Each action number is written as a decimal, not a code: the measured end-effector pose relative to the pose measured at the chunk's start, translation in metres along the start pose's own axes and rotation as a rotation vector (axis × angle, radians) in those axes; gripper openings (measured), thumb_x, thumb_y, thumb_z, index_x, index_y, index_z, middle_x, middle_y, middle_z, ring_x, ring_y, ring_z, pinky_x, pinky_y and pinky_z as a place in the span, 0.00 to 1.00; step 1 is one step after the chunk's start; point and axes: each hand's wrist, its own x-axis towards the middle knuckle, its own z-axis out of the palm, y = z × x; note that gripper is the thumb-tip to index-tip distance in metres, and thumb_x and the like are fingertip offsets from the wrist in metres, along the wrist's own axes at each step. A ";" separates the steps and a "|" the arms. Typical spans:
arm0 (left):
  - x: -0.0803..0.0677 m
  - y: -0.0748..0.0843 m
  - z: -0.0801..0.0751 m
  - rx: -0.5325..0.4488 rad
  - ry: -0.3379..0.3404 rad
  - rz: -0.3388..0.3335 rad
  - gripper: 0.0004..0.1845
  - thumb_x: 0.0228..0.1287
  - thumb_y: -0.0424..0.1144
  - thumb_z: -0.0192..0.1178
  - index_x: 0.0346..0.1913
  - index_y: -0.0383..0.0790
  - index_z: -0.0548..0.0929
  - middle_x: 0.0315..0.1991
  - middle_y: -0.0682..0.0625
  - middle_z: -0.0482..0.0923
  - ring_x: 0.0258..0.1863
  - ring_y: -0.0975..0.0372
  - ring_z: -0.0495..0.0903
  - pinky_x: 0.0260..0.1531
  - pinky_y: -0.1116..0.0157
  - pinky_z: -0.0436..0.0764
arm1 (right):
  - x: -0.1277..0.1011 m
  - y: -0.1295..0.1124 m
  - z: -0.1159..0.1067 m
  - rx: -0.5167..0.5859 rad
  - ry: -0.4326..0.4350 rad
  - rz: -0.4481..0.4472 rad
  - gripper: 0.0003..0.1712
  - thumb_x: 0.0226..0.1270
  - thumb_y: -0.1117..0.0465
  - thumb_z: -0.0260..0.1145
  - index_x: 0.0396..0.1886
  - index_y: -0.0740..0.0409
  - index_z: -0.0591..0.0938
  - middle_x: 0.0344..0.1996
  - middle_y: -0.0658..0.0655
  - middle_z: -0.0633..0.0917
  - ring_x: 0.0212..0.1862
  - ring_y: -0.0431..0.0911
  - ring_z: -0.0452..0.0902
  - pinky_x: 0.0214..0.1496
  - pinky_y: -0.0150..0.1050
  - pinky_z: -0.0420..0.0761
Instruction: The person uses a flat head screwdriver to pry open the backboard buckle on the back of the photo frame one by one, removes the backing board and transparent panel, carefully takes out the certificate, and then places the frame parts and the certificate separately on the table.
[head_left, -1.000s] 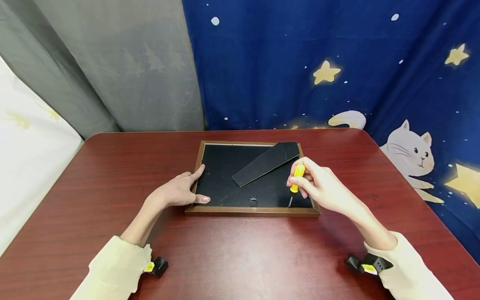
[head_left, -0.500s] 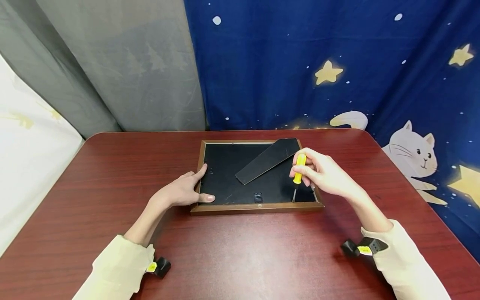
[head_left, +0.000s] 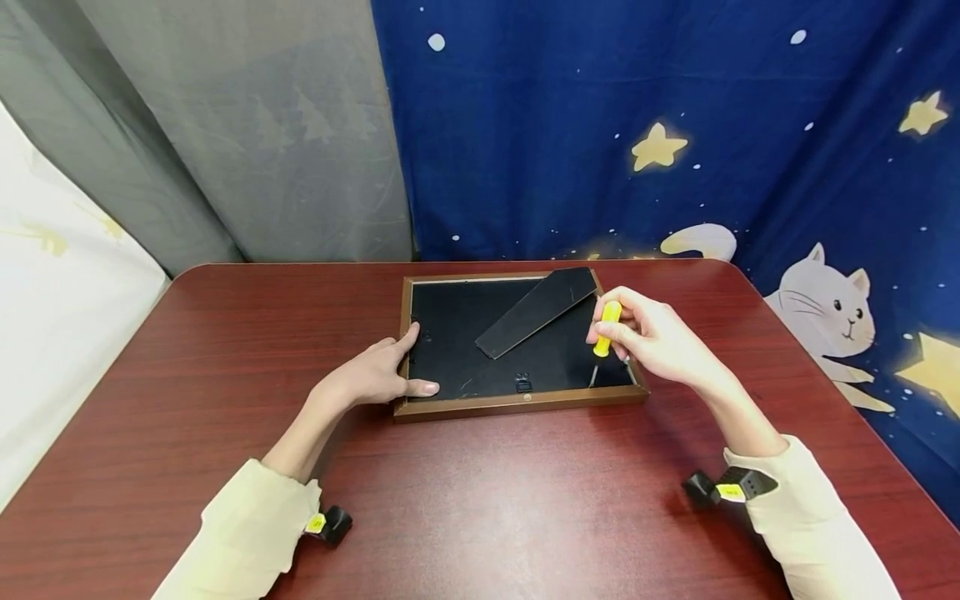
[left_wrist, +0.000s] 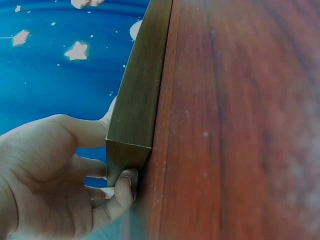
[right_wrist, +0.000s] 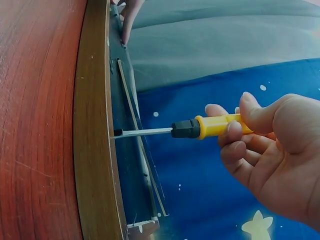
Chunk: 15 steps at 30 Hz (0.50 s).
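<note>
Right hand [head_left: 645, 337]: screwdriver [right_wrist: 184, 128] is coloured yellow at the handle, black at the collar, silver on the shank. Left hand [head_left: 373, 374]: gripped frame [head_left: 521, 403] is edged brown, backed black; panel [head_left: 536, 312] left of the right hand is finished black too. Under both hands, table [head_left: 480, 500] is streaked dark on red-brown. Beyond the right hand, blue curtain [head_left: 525, 125] is printed with pale-yellow stars, white dots, a whitish cat.

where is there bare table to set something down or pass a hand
Bare table: in front of the wooden frame, between the left sleeve and right sleeve; also left of the left hand and right of the right hand.

Crowded: the frame itself, with its black flap, left hand and screwdriver. Behind it, only a thin strip.
</note>
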 end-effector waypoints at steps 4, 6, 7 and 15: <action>0.002 0.000 0.000 0.007 0.000 0.000 0.57 0.65 0.59 0.66 0.81 0.38 0.42 0.75 0.26 0.50 0.75 0.38 0.53 0.71 0.42 0.58 | 0.000 -0.005 -0.006 0.035 0.080 -0.078 0.04 0.74 0.72 0.61 0.44 0.64 0.76 0.34 0.60 0.87 0.23 0.53 0.75 0.22 0.35 0.76; 0.003 0.000 0.000 0.009 0.004 0.006 0.57 0.65 0.59 0.67 0.81 0.38 0.42 0.75 0.26 0.50 0.75 0.39 0.53 0.71 0.42 0.58 | 0.000 -0.010 -0.011 0.065 0.143 -0.100 0.04 0.74 0.72 0.60 0.45 0.65 0.76 0.35 0.58 0.86 0.23 0.52 0.74 0.23 0.33 0.76; 0.003 0.000 0.000 0.009 0.006 0.010 0.57 0.64 0.59 0.67 0.81 0.38 0.43 0.75 0.26 0.51 0.75 0.39 0.53 0.71 0.42 0.58 | 0.001 -0.011 -0.013 0.077 0.172 -0.103 0.03 0.75 0.71 0.60 0.45 0.65 0.76 0.35 0.58 0.87 0.23 0.51 0.74 0.23 0.32 0.75; 0.002 -0.001 0.000 0.015 0.008 0.015 0.57 0.64 0.59 0.67 0.81 0.37 0.43 0.75 0.26 0.52 0.75 0.38 0.54 0.70 0.42 0.59 | 0.014 -0.003 -0.005 0.285 0.196 -0.043 0.08 0.77 0.67 0.60 0.44 0.71 0.74 0.36 0.64 0.87 0.21 0.49 0.72 0.21 0.34 0.73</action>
